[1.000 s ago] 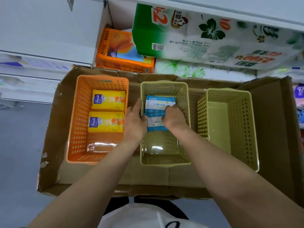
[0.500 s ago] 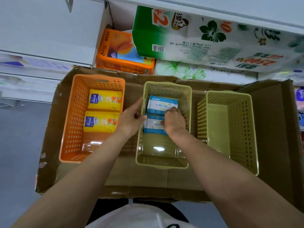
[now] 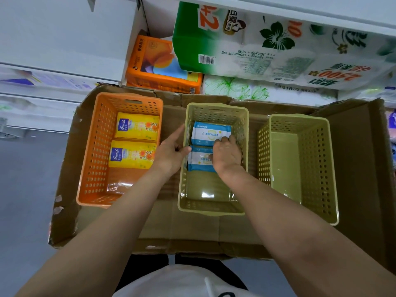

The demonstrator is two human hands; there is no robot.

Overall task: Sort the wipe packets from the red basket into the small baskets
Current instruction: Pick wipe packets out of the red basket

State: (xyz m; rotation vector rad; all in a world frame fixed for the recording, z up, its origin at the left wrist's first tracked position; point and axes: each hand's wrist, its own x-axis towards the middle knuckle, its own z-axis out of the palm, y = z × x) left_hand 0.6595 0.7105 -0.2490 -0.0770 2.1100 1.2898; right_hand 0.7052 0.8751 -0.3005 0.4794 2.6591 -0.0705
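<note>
Three small perforated baskets are sitting side by side on a flattened cardboard box (image 3: pixel 192 230). The middle basket (image 3: pixel 211 207), pale green, is serving as the landmark. Inside it, two blue-and-white wipe packets are lying flat toward its far end: the far packet (image 3: pixel 209 133) is resting just short of the far wall, and the near packet (image 3: pixel 198 160) is lying just beside it on the near side, the two appearing to touch edge to edge. The near half of the basket floor is showing bare.

The right hand (image 3: pixel 226 154) is reaching down into the middle basket, its curled fingers (image 3: pixel 224 139) pressing on the near edge of the far packet while the palm is covering part of the near packet; whether it is actually gripping either packet cannot be told. The left hand (image 3: pixel 171 152) is hovering at the middle basket's left wall, its fingers loosely extended, the forefinger pointing away along the rim and the thumb reaching over the wall toward the near packet; it is holding nothing.

To the left of the middle basket, the orange basket (image 3: pixel 96 163) is holding two yellow packets (image 3: pixel 137 127) (image 3: pixel 132 155) lying one behind the other. To the right, the second green basket (image 3: pixel 310 168) is sitting apart. Beyond the middle basket, large wrapped tissue packs (image 3: pixel 278 46) are lying stacked.
</note>
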